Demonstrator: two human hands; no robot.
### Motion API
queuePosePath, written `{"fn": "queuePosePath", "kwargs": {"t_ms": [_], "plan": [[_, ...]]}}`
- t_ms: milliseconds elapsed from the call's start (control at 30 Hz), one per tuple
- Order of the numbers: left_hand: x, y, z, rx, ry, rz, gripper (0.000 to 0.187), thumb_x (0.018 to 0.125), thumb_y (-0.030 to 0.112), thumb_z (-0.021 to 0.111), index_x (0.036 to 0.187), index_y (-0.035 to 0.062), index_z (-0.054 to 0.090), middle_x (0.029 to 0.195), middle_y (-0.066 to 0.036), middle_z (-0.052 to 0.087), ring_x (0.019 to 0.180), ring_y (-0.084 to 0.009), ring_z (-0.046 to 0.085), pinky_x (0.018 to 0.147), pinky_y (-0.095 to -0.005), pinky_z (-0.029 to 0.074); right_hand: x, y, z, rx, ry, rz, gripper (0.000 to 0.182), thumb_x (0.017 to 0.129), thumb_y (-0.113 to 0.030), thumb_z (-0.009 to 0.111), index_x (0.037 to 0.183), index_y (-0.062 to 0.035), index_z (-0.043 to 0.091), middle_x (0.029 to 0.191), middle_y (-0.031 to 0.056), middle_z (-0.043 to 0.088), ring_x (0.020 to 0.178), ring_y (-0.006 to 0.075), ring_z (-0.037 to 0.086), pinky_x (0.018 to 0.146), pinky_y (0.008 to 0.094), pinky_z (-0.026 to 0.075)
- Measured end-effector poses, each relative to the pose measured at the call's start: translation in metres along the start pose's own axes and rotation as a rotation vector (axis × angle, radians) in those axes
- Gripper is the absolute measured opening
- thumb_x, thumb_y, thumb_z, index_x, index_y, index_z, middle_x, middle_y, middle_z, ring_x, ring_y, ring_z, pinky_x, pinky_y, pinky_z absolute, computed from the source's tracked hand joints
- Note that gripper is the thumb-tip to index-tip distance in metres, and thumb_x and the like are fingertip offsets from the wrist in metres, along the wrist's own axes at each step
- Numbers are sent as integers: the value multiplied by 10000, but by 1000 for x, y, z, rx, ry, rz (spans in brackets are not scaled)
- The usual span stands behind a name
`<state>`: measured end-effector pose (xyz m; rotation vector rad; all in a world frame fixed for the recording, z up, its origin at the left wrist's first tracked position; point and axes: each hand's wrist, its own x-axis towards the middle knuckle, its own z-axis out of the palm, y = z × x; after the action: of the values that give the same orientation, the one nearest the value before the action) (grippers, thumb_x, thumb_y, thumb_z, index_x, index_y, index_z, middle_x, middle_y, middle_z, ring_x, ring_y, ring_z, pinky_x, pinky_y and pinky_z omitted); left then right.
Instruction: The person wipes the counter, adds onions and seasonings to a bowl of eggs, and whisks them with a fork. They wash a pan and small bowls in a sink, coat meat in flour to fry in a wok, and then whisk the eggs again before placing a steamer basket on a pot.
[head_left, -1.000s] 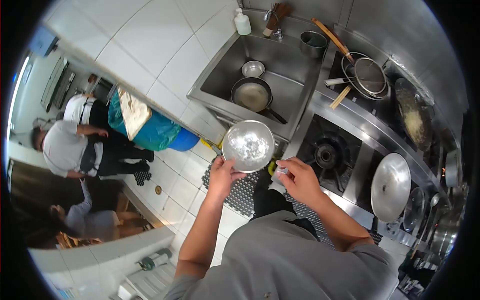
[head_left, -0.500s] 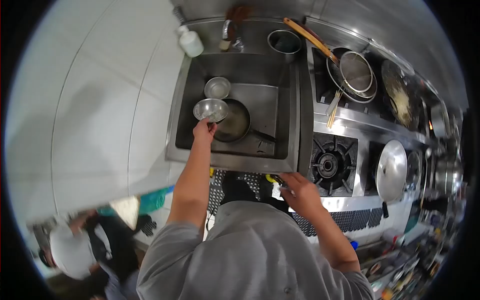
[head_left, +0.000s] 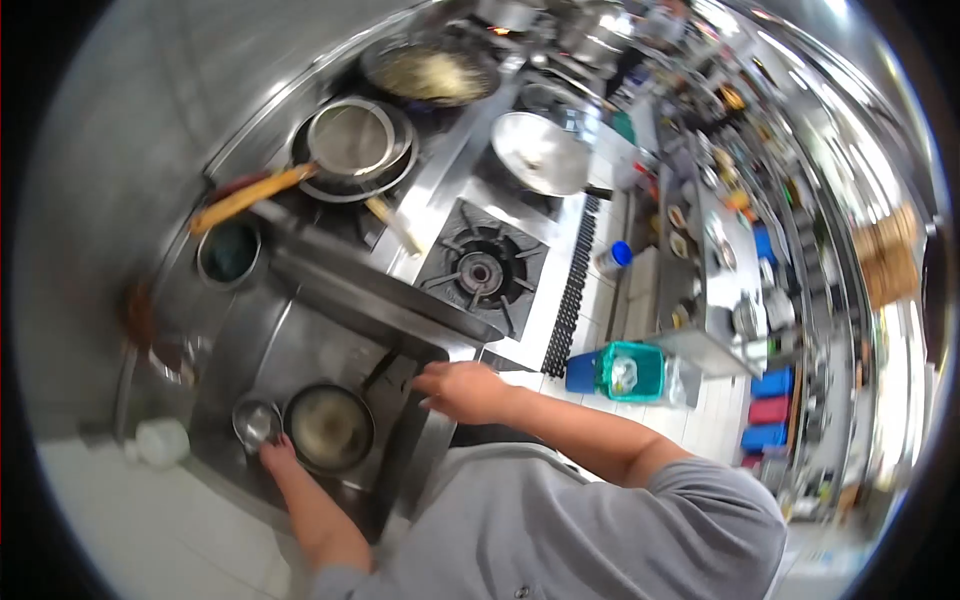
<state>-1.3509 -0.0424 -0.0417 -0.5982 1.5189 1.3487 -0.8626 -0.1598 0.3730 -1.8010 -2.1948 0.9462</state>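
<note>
A dark pan (head_left: 329,428) is lying just right of the left hand (head_left: 276,456), down in the sink (head_left: 300,350) (a burner (head_left: 480,270) beyond). That hand is reaching down, gripping a small steel bowl (head_left: 256,422); the right hand (head_left: 462,390) is resting loosely curled on the sink's edge, grasping nothing visible.

Left hand (head_left: 277,455) at sink bowl (head_left: 256,422)

A steel commercial kitchen with a gas burner (head_left: 483,270), a white tiled floor (head_left: 722,425) and a teal bin (head_left: 630,371).
</note>
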Motion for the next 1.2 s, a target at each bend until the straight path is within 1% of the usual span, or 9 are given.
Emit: {"fn": "queuePosePath", "kwargs": {"t_ms": [233,467,667,767,800,900,1000,1100,1200], "plan": [[-125,76,147,127,-791,-90,174,1012,75,666,1143,-37,645,1069,-160,729,982,-280,718,856,-397,654,144,-75,71,322,-61,-252,307,974,-234,707,1179,-6,724,1076,197,753,1025,413,726,888,487,571],[-60,237,143,-225,-1286,-192,277,987,47,656,1208,-108,592,1048,-156,682,912,-233,679,699,-345,568,276,-142,145,802,2,-157,295,905,-225,720,1095,-5,765,944,188,779,858,325,758,790,450,583],[-239,153,168,368,-747,200,269,994,175,688,1166,-16,610,1042,-70,656,866,-242,636,708,-356,522,302,-161,148,845,67,30,304,902,-238,705,1037,25,777,975,196,783,915,324,762,840,438,586],[-155,157,184,35,-966,-110,220,954,142,692,1097,3,600,1072,-108,634,949,-267,623,739,-395,511,309,-161,157,760,207,1,284,868,-225,712,1009,10,785,943,213,780,903,336,774,827,464,594],[-175,163,185,-147,-1210,-520,219,931,121,689,1070,-9,581,1095,-151,609,1018,-291,596,814,-446,497,307,-157,162,714,244,-2,275,853,-222,718,997,1,789,932,219,779,899,338,779,823,474,598],[-174,165,171,-604,-905,-196,480,966,190,667,1343,-67,519,1154,-195,641,1140,-332,620,996,-510,505,308,-148,158,706,199,-15,282,846,-217,711,1000,5,792,948,216,787,907,358,779,833,479,598],[-140,150,164,-277,-1313,-385,374,1056,224,610,1309,-48,572,1306,-178,642,1222,-306,630,1026,-467,514,306,-159,133,804,92,69,293,870,-200,709,1028,37,779,1008,249,776,975,391,757,864,488,580],[-202,102,155,242,-1002,320,374,1123,324,527,1265,-3,639,1286,-163,693,1237,-293,658,1100,-444,501,324,-177,146,1002,26,69,311,870,-181,713,1088,32,773,1077,249,775,1015,377,756,886,480,583],[-222,95,138,204,-1209,376,400,1144,352,483,1276,18,659,1273,-148,707,1245,-267,657,1132,-456,479,356,-198,202,839,440,81,269,878,-163,706,1069,17,763,1074,240,771,1017,378,755,882,467,588]]}}
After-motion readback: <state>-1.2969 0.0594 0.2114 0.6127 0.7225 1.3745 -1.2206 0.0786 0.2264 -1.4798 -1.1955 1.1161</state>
